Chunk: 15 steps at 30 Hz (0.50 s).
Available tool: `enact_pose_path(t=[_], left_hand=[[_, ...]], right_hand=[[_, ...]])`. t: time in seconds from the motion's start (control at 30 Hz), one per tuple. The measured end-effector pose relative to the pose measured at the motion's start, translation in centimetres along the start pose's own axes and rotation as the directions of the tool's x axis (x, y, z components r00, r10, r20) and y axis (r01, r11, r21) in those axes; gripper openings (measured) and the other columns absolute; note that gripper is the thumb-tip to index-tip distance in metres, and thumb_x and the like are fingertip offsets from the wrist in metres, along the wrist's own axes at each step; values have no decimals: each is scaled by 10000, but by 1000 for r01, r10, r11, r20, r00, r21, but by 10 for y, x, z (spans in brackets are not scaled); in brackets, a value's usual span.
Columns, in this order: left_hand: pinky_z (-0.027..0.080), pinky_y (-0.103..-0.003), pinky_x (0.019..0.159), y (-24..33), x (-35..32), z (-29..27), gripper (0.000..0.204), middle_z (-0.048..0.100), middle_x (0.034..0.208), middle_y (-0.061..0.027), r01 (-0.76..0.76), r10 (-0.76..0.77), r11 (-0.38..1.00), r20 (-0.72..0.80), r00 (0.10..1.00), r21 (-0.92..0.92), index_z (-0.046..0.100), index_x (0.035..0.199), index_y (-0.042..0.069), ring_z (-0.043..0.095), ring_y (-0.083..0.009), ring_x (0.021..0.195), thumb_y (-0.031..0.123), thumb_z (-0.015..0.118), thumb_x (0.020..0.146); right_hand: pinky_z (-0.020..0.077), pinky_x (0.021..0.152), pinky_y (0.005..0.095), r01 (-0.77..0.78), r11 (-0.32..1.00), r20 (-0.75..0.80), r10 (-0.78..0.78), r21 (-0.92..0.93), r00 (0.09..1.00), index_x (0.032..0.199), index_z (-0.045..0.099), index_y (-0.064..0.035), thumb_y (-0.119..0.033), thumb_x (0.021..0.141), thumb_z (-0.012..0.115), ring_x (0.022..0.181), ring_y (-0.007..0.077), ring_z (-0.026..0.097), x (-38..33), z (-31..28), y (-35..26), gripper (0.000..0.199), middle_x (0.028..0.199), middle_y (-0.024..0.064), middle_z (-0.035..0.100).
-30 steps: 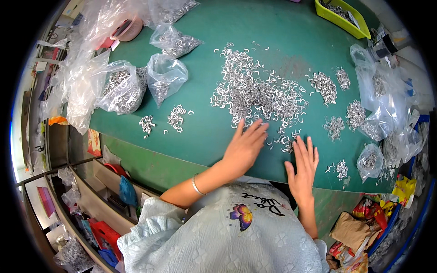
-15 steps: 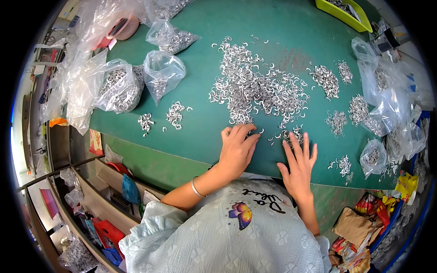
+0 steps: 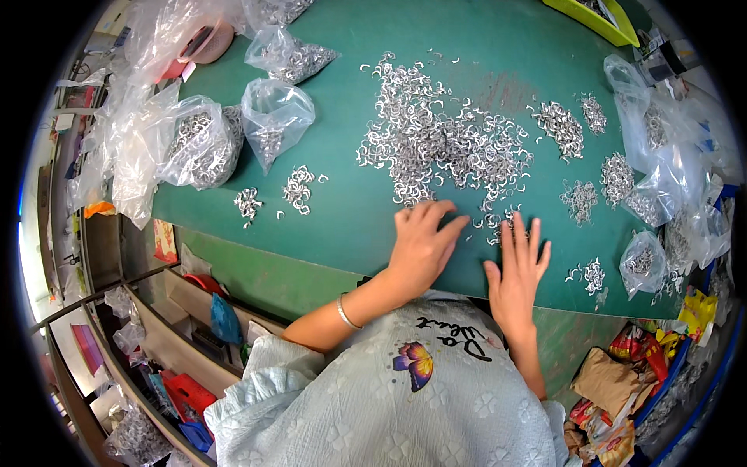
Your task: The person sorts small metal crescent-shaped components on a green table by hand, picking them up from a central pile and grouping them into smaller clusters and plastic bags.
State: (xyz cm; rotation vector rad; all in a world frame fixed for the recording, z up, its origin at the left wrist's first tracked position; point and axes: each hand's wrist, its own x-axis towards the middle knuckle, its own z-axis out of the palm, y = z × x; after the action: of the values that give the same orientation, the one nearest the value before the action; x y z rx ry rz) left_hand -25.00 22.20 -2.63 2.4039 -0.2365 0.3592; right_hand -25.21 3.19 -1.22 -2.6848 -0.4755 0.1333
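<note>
resting flat by metal rings (image 3: 436, 144), hands (image 3: 424, 245), palms hidden

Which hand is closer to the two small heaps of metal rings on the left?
Left. The left hand lies just right of the two small heaps; the right hand is farther right, beyond it.

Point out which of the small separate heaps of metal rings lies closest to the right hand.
The little heap just right of the right hand, near the table's front edge; the other small heaps lie farther up the green table.
</note>
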Motion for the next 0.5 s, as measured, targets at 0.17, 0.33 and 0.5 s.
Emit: enact_pose_path(t=[0.17,0.33,0.5], left_hand=[[348,-394,852,-14,-1,0,289,587,1108,-48,62,-57,995,-65,996,73,685,1023,116,539,-243,1016,43,732,747],[347,-398,851,-6,3,-3,275,581,1105,-52,-5,6,999,-16,1000,33,686,1016,108,538,-247,1008,31,715,754],[346,-392,835,4,9,18,225,572,1058,-43,-10,11,999,23,1000,-40,677,970,102,537,-234,973,60,741,758]], right_hand=[[110,1130,653,116,993,136,-120,33,984,1418,452,-68,-259,824,704,1468,371,179,-8,-2,-5,673,1561,69,303],[105,1130,649,81,997,129,-82,8,988,1419,446,-48,-246,841,683,1467,362,193,-17,-8,5,656,1554,69,323],[95,1132,640,44,997,34,-46,56,998,1411,451,-32,-243,860,655,1459,370,217,-14,-10,6,624,1534,89,357]])
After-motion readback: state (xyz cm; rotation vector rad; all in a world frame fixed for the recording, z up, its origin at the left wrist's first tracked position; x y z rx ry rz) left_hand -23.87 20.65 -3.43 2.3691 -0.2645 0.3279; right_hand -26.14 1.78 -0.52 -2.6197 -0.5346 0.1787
